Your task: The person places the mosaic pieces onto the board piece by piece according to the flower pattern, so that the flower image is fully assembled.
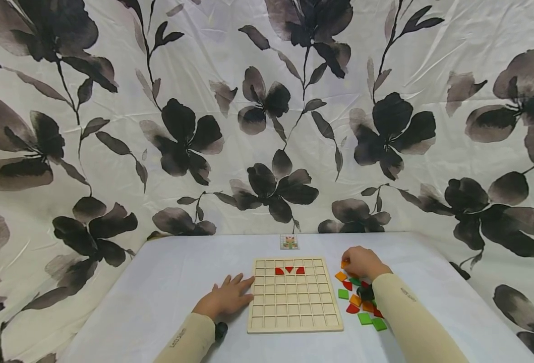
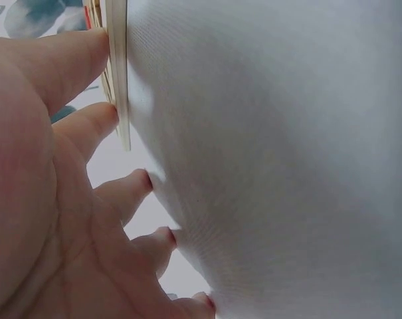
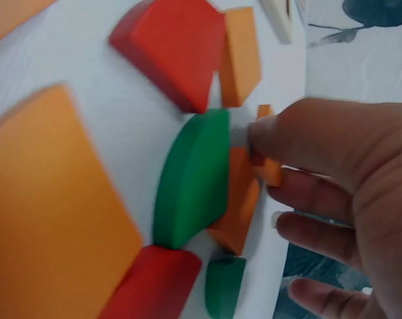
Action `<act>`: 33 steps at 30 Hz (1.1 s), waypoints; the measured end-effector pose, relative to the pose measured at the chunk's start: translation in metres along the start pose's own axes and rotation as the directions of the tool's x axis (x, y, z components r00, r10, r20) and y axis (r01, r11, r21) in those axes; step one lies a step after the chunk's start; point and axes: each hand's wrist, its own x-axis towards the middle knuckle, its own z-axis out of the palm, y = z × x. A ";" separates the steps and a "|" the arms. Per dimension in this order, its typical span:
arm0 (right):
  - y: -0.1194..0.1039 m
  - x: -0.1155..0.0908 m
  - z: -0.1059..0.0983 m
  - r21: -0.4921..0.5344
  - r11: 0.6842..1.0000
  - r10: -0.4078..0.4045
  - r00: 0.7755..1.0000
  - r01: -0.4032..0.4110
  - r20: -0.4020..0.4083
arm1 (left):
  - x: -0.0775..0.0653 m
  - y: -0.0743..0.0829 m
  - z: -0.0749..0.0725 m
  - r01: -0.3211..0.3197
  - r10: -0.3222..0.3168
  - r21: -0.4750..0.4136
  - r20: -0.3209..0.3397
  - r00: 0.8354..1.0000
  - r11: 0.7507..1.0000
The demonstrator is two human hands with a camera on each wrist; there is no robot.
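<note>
My left hand (image 1: 228, 296) lies on the table with its fingers spread, thumb and forefinger touching the left edge of a wooden grid board (image 1: 294, 314). In the left wrist view, those two fingertips meet the board's side (image 2: 121, 73). Off the board's right side, my right hand (image 1: 364, 262) pinches an orange tile (image 3: 272, 171) between thumb and forefinger. Below it, in the right wrist view, are another orange tile (image 3: 237, 206), a green quarter-round piece (image 3: 194, 179) and a red one (image 3: 177, 46). Red pieces (image 1: 289, 270) sit in a row near the board's top.
Loose tiles in green (image 1: 365, 318), orange (image 1: 355, 300) and red (image 1: 352, 308) lie beside the board, partly hidden by the right forearm. A small patterned card (image 1: 289, 242) lies behind the board on the white tablecloth (image 1: 167, 272). Floral fabric (image 1: 221, 151) hangs behind.
</note>
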 end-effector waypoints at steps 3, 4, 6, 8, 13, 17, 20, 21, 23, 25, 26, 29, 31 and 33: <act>0.000 0.000 0.000 -0.008 1.000 -0.002 0.999 0.002 -0.039 | -0.001 0.000 -0.001 0.002 -0.002 0.000 0.002 1.000 1.000; -0.001 -0.001 0.000 -0.013 1.000 -0.014 0.998 0.013 -0.058 | -0.001 0.000 -0.001 0.004 -0.004 0.001 0.004 1.000 1.000; -0.003 -0.002 0.000 -0.022 0.999 -0.043 0.994 0.041 -0.100 | -0.001 0.000 -0.001 0.005 -0.005 0.002 0.006 1.000 1.000; -0.007 -0.005 -0.002 -0.036 0.997 -0.079 0.987 0.075 -0.142 | -0.002 0.000 -0.002 0.003 -0.003 0.005 0.007 1.000 1.000; -0.021 -0.010 -0.006 -0.026 0.989 -0.151 0.967 0.148 -0.206 | -0.003 0.001 -0.003 0.006 -0.006 0.007 0.007 1.000 1.000; -0.031 -0.010 -0.005 -0.011 0.983 -0.182 0.961 0.183 -0.210 | -0.004 0.002 -0.004 0.003 -0.003 0.002 0.004 1.000 1.000; -0.037 -0.008 -0.003 -0.016 0.980 -0.198 0.958 0.199 -0.208 | -0.004 0.002 -0.004 -0.004 0.004 0.001 -0.001 1.000 1.000; -0.040 -0.007 -0.003 -0.021 0.978 -0.205 0.956 0.205 -0.208 | -0.004 0.002 -0.003 -0.005 0.005 0.001 -0.002 1.000 1.000; -0.045 -0.006 -0.002 -0.017 0.977 -0.211 0.955 0.212 -0.209 | -0.003 0.001 -0.003 -0.008 0.008 0.004 -0.006 1.000 1.000; -0.051 -0.006 0.000 -0.008 0.974 -0.222 0.953 0.225 -0.208 | -0.003 0.001 -0.002 -0.008 0.008 0.004 -0.008 1.000 1.000; -0.054 -0.006 0.000 0.000 0.974 -0.221 0.953 0.226 -0.206 | -0.002 0.001 -0.001 -0.008 0.008 0.004 -0.009 1.000 1.000; -0.062 -0.007 0.002 0.034 0.970 -0.228 0.952 0.240 -0.202 | -0.002 0.000 -0.001 -0.007 0.007 0.001 -0.010 1.000 1.000; -0.067 -0.008 0.003 0.052 0.967 -0.235 0.950 0.250 -0.204 | -0.002 0.000 -0.001 -0.007 0.007 -0.001 -0.009 1.000 1.000; -0.072 -0.008 0.005 0.061 0.962 -0.249 0.946 0.267 -0.209 | -0.002 0.000 -0.002 -0.009 0.009 -0.005 -0.008 1.000 1.000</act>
